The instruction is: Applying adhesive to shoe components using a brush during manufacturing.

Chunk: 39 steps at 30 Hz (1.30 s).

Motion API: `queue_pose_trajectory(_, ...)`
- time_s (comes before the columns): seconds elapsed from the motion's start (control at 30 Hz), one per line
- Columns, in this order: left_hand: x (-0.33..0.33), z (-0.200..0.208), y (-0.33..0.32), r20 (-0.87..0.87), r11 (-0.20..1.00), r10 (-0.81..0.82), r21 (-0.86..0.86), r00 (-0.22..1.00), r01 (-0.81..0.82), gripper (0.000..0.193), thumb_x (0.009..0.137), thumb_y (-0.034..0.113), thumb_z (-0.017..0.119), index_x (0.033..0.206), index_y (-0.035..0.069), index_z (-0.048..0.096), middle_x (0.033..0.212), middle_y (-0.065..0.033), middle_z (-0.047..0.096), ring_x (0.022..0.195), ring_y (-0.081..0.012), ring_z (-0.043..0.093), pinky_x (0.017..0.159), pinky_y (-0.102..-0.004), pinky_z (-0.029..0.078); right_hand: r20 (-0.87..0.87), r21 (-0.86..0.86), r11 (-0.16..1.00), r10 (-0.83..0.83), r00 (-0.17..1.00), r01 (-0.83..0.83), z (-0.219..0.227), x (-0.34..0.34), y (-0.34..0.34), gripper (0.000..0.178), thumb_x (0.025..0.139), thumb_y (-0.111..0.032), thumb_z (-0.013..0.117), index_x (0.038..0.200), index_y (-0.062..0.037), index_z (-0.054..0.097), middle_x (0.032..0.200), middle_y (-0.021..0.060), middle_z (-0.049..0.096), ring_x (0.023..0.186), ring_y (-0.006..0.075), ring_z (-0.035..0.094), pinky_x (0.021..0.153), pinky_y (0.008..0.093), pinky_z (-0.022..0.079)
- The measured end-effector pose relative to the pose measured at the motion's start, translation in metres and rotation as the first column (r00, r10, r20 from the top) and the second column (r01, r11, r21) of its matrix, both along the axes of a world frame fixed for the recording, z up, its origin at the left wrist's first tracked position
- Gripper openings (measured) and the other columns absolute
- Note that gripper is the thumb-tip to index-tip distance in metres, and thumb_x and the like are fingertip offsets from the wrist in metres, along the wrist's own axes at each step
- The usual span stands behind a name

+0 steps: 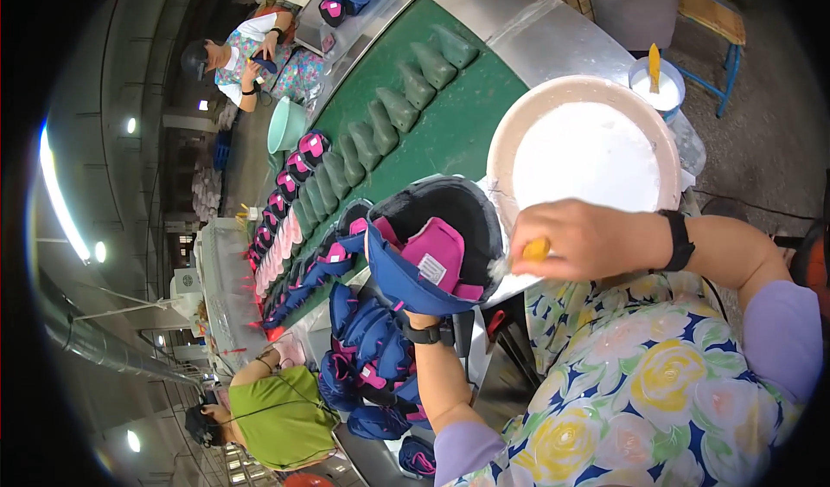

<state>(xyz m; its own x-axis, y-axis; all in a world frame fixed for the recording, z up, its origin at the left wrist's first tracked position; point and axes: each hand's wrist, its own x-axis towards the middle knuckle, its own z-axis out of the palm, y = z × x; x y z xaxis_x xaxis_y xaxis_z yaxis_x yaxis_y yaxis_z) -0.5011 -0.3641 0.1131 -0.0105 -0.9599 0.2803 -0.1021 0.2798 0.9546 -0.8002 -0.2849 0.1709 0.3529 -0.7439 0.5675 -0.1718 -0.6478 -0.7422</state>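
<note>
A blue shoe upper (406, 284) with a pink lining, a white label inside and a dark grey rim faces me, its opening turned up. My left hand (422, 320) grips it from below; the upper hides most of the fingers. My right hand (558, 238) is closed round a brush (536, 249) with a yellow handle. The pale bristles are at the upper's right rim, seemingly touching it. Just beyond my right hand stands a wide beige basin (499, 154) of white liquid.
A green conveyor belt (484, 89) carries rows of grey-green shoe lasts (380, 128) and more uppers. A pile of blue uppers (367, 340) lies left of my left arm. A small tub (670, 98) holds another brush. Two co-workers, one in a green shirt (281, 418), are beside the line.
</note>
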Motion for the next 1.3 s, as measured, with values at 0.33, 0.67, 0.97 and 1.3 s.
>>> queue_pose_trajectory(0.33, 0.084, -0.077, -0.072, -0.071, 0.962, 0.097, 0.264, 0.993, -0.075, 0.043, 0.1, 0.005, 0.051, 0.141, 0.011, 0.041, 0.135, -0.011, 0.054, 0.117, -0.0248, 0.06, 0.091, -0.0374, 0.056, -0.001, 0.374, 0.828, -0.45, 0.893, 0.418, -0.008, -0.092, -0.009, 0.012, 0.09, -0.004, 0.068, 0.098, -0.0022, 0.059, 0.093, 0.0047, 0.062, 0.086, 0.0126, 0.06, 0.078, 0.0261, 0.048)
queue_pose_trajectory(0.67, 0.157, -0.125, -0.198, 0.64, 0.716, 0.536, 0.001, 0.551, -0.698, 0.068, 0.081, 0.001, 0.055, 0.147, 0.003, 0.038, 0.131, -0.0267, 0.056, 0.109, -0.0431, 0.062, 0.095, -0.0469, 0.051, -0.024, 0.545, 0.757, -0.416, 0.909, 0.361, -0.026, -0.09, -0.014, 0.008, 0.1, -0.01, 0.059, 0.099, -0.0029, 0.056, 0.093, 0.0042, 0.058, 0.077, 0.0093, 0.058, 0.068, 0.0215, 0.049)
queue_pose_trajectory(0.97, 0.32, -0.027, 0.011, 0.976, 0.505, 0.217, -0.099, 0.015, -0.857, 0.087, 0.068, 0.033, 0.084, 0.142, 0.011, 0.043, 0.127, -0.0217, 0.06, 0.118, -0.0397, 0.058, 0.098, -0.0581, 0.042, 0.131, 0.684, 0.702, -0.387, 0.913, 0.199, -0.035, -0.076, -0.031, 0.025, 0.107, -0.033, 0.049, 0.102, -0.0084, 0.051, 0.09, 0.0034, 0.06, 0.072, 0.0068, 0.059, 0.061, 0.0199, 0.05)
queue_pose_trajectory(1.3, 0.194, 0.049, 0.04, -0.765, 0.972, 0.227, 0.218, 0.603, -0.089, 0.034, 0.094, 0.018, 0.06, 0.126, 0.006, 0.057, 0.125, -0.0116, 0.064, 0.117, -0.0283, 0.062, 0.106, -0.0454, 0.046, 0.174, 0.776, 0.611, -0.443, 0.879, 0.154, -0.025, -0.068, -0.017, 0.024, 0.107, -0.03, 0.047, 0.108, -0.0054, 0.05, 0.091, 0.0062, 0.061, 0.072, 0.0092, 0.063, 0.057, 0.0204, 0.052)
